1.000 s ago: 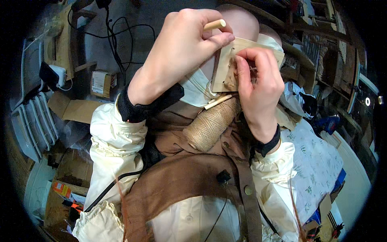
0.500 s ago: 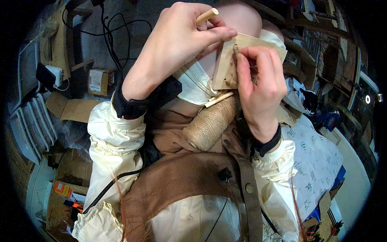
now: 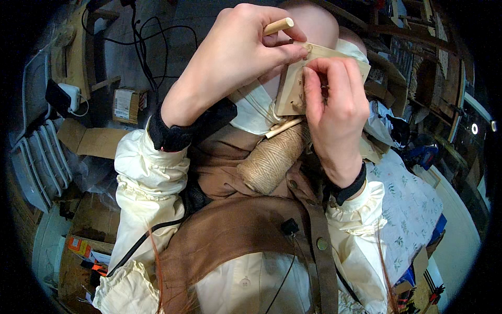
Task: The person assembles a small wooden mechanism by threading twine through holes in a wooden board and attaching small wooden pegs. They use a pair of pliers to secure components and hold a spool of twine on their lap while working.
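Note:
A thin pale wooden board with small holes is held up over my lap, and brownish twine runs in stitches along its left part. My left hand is closed, a round wooden dowel lodged between its fingers. Its thumb and forefinger pinch together at the board's upper left corner. My right hand lies over the board's right side, fingers curled beside the stitches; whatever its fingertips grip is hidden. Below the board, a fat spool of twine rests on my lap, with short wooden sticks against its upper end.
Black cables trail on the floor at the upper left, near a small cardboard box. An open carton stands left of my arm. On the right are a flowered cloth and stacked wooden pieces.
My left hand has shifted slightly right and down with the dowel, its fingertips now at the stitching's top end. The right fingers have moved a little along the board.

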A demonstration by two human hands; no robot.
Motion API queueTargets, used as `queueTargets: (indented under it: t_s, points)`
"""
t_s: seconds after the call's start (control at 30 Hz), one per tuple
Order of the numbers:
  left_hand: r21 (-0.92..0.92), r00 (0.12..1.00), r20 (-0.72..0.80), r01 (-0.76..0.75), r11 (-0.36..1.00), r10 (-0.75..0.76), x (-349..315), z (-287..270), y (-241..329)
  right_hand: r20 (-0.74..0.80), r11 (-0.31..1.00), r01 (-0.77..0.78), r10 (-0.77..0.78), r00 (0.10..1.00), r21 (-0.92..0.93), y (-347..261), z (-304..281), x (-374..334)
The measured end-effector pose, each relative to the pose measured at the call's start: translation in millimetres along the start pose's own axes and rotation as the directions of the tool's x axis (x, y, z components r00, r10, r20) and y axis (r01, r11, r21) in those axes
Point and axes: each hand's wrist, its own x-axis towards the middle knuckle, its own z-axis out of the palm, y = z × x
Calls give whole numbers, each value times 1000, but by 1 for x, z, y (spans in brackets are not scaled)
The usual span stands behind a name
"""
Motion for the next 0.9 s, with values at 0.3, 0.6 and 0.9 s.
queueTargets:
  t_s: [0.3, 0.6, 0.9]
  points:
    - [156, 1000, 14, -15, 988, 13, 3, 7, -29, -2, 998, -56, 56, 998, 0, -5, 0, -2]
    - [185, 989, -55, -127, 975, 139, -1, 15, -29, -31, 955, -240, 249, 968, 175, -11, 2, -7]
    - [100, 992, -71, -98, 990, 105, -7, 16, -24, -36, 954, -237, 248, 968, 186, -10, 0, -14]
